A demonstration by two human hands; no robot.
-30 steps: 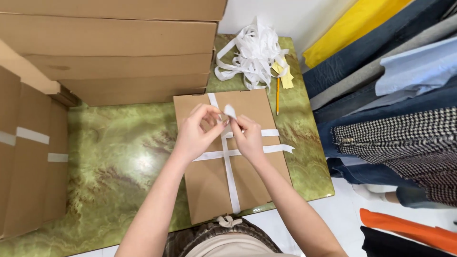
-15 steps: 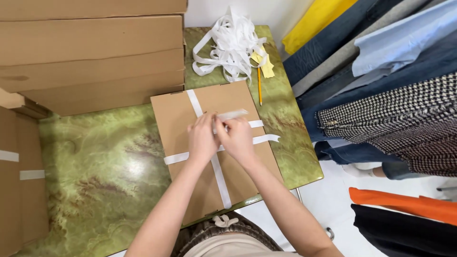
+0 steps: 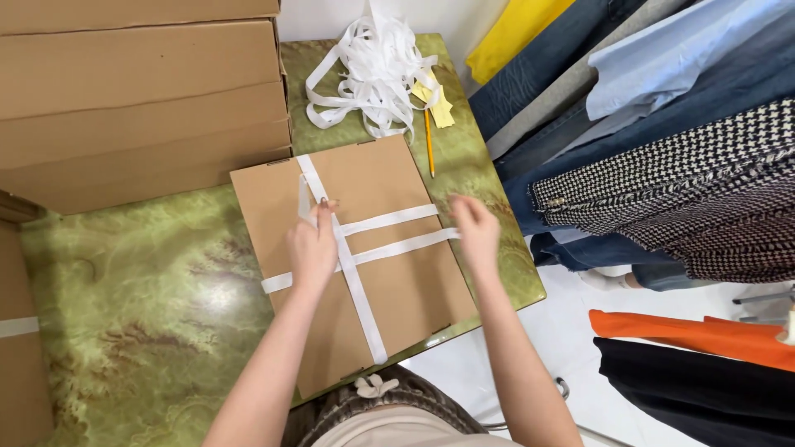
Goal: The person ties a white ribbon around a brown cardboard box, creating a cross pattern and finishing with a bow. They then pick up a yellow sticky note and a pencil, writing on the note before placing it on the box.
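Note:
A flat brown cardboard box (image 3: 397,290) lies on the green marble-patterned table (image 3: 141,298), wrapped crosswise with white ribbon (image 3: 389,222). My left hand (image 3: 313,248) rests at the ribbon crossing and pinches a short upright ribbon end between its fingers. My right hand (image 3: 474,232) is at the box's right edge, where the two sideways ribbon strands run off the box; whether it grips them is unclear.
Large folded cardboard boxes (image 3: 141,91) are stacked at the back left. A pile of loose white ribbon (image 3: 373,74), yellow paper notes (image 3: 437,103) and a pencil (image 3: 428,141) lie behind the box. Hanging clothes (image 3: 662,141) crowd the right side.
Both hands were together at the ribbon crossing in the box's middle. Now my right hand has moved out to the box's right edge, while my left hand stays at the crossing.

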